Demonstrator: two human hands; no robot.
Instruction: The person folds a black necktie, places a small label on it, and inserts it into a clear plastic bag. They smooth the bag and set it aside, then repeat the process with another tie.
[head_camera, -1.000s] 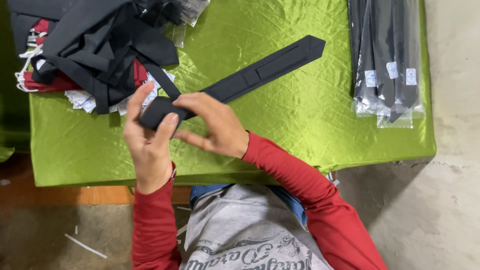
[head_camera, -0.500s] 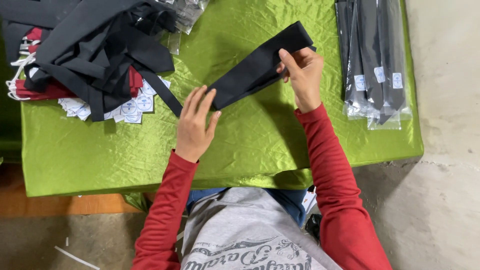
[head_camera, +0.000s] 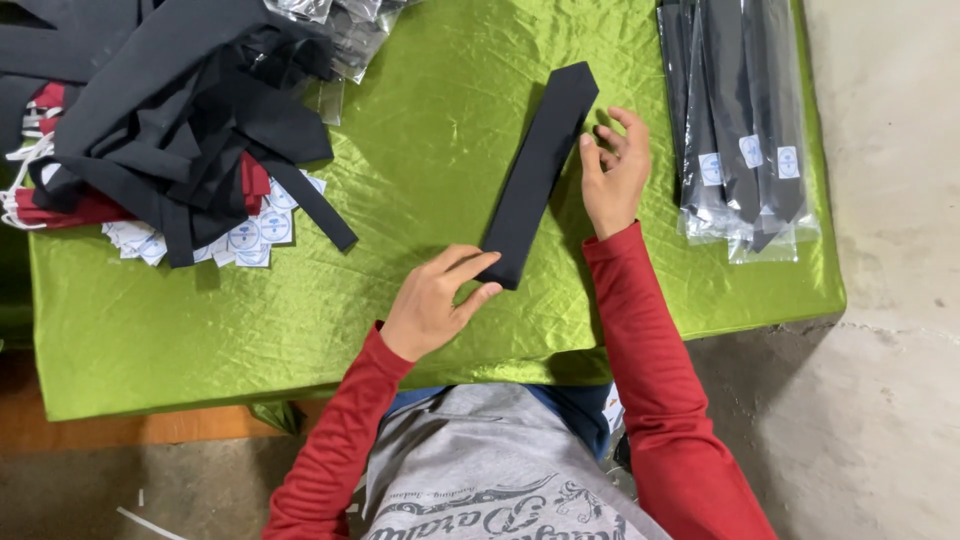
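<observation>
Black folded necktie (head_camera: 540, 175) lies flat and slantwise on the green satin tablecloth (head_camera: 430, 150), smooth and narrow, its pointed end farthest from me. My left hand (head_camera: 432, 305) pinches its near end; my right hand (head_camera: 612, 170) rests loosely open beside its far half.

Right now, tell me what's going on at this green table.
A person in red sleeves is laying a folded black tie flat on the green cloth. The left hand pinches its near end; the right hand rests open beside its far end. Bagged ties lie right, loose black ties left.
</observation>
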